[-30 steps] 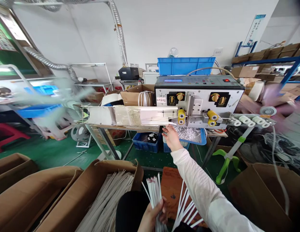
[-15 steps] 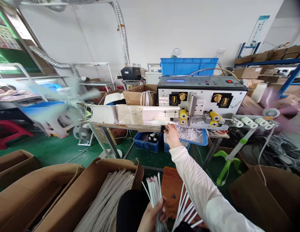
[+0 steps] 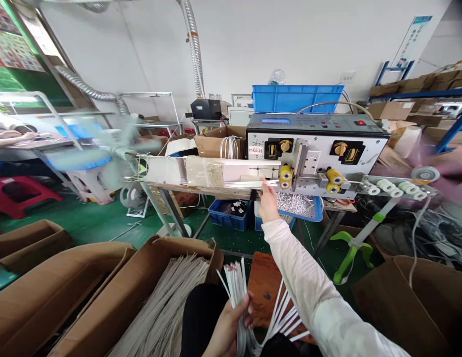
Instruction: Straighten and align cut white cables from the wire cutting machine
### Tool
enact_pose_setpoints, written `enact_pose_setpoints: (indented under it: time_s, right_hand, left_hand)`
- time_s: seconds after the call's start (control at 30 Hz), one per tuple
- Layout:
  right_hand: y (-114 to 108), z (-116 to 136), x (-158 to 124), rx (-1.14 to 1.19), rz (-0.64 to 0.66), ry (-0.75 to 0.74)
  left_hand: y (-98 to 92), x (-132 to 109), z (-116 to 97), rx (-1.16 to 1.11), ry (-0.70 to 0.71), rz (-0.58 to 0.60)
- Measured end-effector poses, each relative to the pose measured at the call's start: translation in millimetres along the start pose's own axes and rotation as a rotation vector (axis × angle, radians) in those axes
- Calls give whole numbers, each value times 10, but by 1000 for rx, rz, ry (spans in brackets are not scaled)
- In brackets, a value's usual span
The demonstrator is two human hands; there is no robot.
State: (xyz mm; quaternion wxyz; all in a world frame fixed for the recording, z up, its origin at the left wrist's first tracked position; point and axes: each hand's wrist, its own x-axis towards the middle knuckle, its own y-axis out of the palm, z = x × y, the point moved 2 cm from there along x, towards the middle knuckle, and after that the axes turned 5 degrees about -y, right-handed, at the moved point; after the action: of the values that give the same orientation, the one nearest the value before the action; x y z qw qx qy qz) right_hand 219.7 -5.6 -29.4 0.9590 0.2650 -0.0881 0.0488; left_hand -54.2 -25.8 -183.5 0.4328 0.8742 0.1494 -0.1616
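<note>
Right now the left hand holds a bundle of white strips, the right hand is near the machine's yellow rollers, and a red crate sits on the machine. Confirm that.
Wrong: the crate is blue, not red, as the head view shows. The left hand holds the white strips, the right hand is near the yellow rollers of the machine.

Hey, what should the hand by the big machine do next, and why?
Probably the right hand should pinch the white cables beside the yellow rollers and draw them out, since its fingers are right at them, and the left hand holds a bundle of white cables they could join.
</note>
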Motion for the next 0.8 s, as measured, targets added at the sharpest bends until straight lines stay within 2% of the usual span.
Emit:
enact_pose_setpoints:
  time_s: [0.07,0.1,0.17,0.2,0.27,0.3,0.37,0.47,0.7,0.8]
  right_hand:
    - [-126,116,-193,-70,82,-213]
    - [-213,183,-312,-107,163,-291]
    - [-407,307,-566,-202,456,-315]
    - [-506,351,-694,-259,659,-251]
    - [-698,395,-942,-370,1060,-29]
    - [-785,399,-1052,-407,1204,95]
    - [-916,377,-1231,-425,1342,304]
    - [-1015,280,-1402,-449,1315,416]
    - [-1208,82,-1469,-616,1078,440]
    - [-1263,57,-1427,-754,982,260]
  left_hand:
    - [-16,5,-56,11,22,4]
    - [-22,4,-91,17,35,9]
    - [-21,-3,-173,29,64,21]
    - [-12,-8,-215,33,74,25]
    - [24,-10,-292,40,81,27]
    - [52,-2,-323,43,83,29]
    - [116,33,-356,53,91,29]
    - [211,122,-325,81,94,0]
    - [341,205,-125,-1,27,12]
    - [337,186,-75,-28,-19,-20]
